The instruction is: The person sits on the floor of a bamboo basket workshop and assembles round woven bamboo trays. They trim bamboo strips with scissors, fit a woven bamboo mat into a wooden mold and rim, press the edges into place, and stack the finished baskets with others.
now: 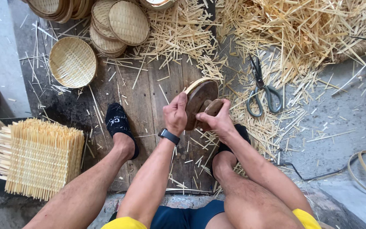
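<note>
Bare knees frame the left hand (176, 113), its fingers clamped on a round wooden disc (201, 99) held above the floor boards (149, 91). Right hand (219, 121) fingers grip a wooden block (213, 107) against the disc; scissors (262, 91) lie near.

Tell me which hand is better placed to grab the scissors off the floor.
Right, probably. The scissors lie just beyond the right hand, on its side. The left hand grips the round wooden disc and would have to cross over.
</note>
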`<action>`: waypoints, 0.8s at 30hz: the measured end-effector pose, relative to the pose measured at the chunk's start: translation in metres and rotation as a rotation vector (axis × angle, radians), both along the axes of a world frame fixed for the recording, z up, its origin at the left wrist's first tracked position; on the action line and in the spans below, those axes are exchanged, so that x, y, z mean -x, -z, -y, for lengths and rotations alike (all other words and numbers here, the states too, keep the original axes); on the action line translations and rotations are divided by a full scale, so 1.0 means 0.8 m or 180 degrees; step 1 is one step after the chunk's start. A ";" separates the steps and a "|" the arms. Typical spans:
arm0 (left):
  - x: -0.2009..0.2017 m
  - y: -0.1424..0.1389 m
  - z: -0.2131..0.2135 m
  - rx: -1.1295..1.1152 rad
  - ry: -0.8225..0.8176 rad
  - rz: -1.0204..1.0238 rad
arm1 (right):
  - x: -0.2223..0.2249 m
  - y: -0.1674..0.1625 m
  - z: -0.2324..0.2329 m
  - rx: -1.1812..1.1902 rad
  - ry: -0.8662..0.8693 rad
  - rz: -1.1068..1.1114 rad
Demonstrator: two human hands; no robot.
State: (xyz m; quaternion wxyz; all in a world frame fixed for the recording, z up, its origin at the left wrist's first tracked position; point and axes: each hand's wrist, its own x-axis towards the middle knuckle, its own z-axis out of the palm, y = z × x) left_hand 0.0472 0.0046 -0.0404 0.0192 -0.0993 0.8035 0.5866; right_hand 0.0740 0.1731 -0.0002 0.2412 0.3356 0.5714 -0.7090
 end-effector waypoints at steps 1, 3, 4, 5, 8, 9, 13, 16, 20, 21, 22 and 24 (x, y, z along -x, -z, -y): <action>0.009 0.014 0.011 0.0077 -0.0019 0.0325 | 0.002 -0.004 -0.010 0.0100 -0.0054 -0.0033; 0.026 0.043 0.044 0.0224 -0.0047 0.1004 | -0.002 -0.014 -0.036 0.0598 -0.0079 -0.0173; 0.037 0.057 0.061 0.0433 -0.0056 0.1012 | -0.006 -0.020 -0.052 0.0994 -0.0065 -0.0304; 0.044 0.070 0.081 0.0652 -0.0054 0.1038 | -0.011 -0.023 -0.059 0.1396 -0.0034 -0.0417; 0.066 0.094 0.128 0.0685 -0.0079 0.1152 | -0.021 -0.030 -0.086 0.1347 0.0372 -0.1005; 0.072 0.097 0.137 0.0596 -0.0074 0.1198 | -0.024 -0.030 -0.091 0.1408 0.0557 -0.0956; 0.083 0.081 0.137 0.1367 -0.0151 0.0154 | -0.040 -0.031 -0.113 0.1587 0.1091 -0.1010; 0.062 0.061 0.089 0.2204 0.0180 -0.0909 | -0.051 -0.018 -0.116 0.1640 0.1188 -0.1128; 0.011 0.065 -0.014 0.2758 0.1189 -0.1030 | -0.057 0.004 -0.107 0.1563 0.1184 -0.1016; 0.003 0.071 -0.026 0.2847 0.1278 -0.0735 | -0.058 0.007 -0.106 0.1555 0.1171 -0.0965; -0.008 0.077 -0.029 0.2713 0.1284 -0.0720 | -0.059 0.009 -0.103 0.1553 0.1152 -0.0903; -0.029 0.087 -0.021 0.2459 0.1277 -0.0669 | -0.064 0.011 -0.099 0.1554 0.1045 -0.0805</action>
